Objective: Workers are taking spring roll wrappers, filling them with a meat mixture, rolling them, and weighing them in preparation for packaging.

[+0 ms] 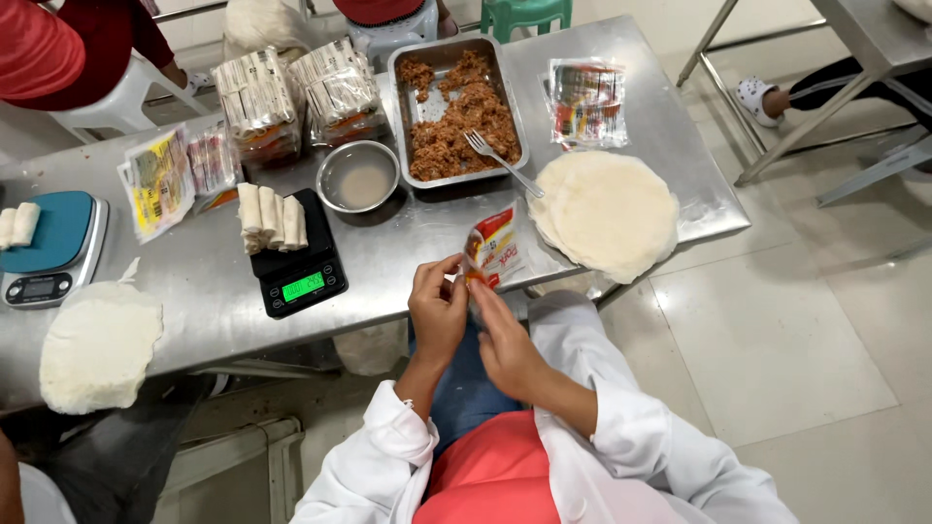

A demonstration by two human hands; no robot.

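Both my hands pinch a small printed plastic bag (496, 246) at its lower corner, just over the near edge of the steel table (408, 243). My left hand (437, 309) grips it from the left, my right hand (507, 344) from below. A stack of round white wrappers (604, 212) lies right of the bag. Behind it a steel tray (401, 80) holds brown minced filling (466, 116) with a fork (502, 161) resting in it. Several rolled wrappers (272, 219) sit on a black digital scale (303, 272).
A small steel bowl (359, 177) stands beside the tray. Packed bags (291, 97) pile at the back, loose printed bags (585, 100) at right and left. A blue scale (53, 247) and another wrapper stack (97, 344) lie far left. Other people sit around.
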